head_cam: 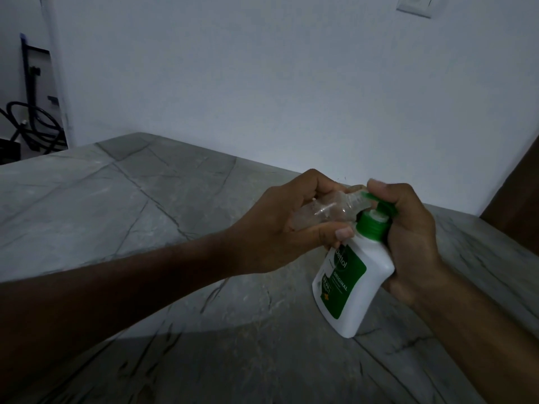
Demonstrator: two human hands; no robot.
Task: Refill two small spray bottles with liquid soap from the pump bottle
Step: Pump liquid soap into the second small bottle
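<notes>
A person's 2 bare hands work above a grey marble-patterned table [122, 199], near its right edge. The left hand [280, 228] curls its fingers and thumb around a small clear spray bottle [320, 212], held on its side; its long axis runs left to right, with the open neck pointing right and slightly up toward the pump nozzle. The right hand [408, 237] wraps around the neck and shoulder of a white pump bottle [354, 287] with a green label, a finger on top of the green pump head [379, 201]. The pump bottle tilts, its base toward the table's near edge, its top leaning away and right. A white wall [262, 83] rises behind.
</notes>
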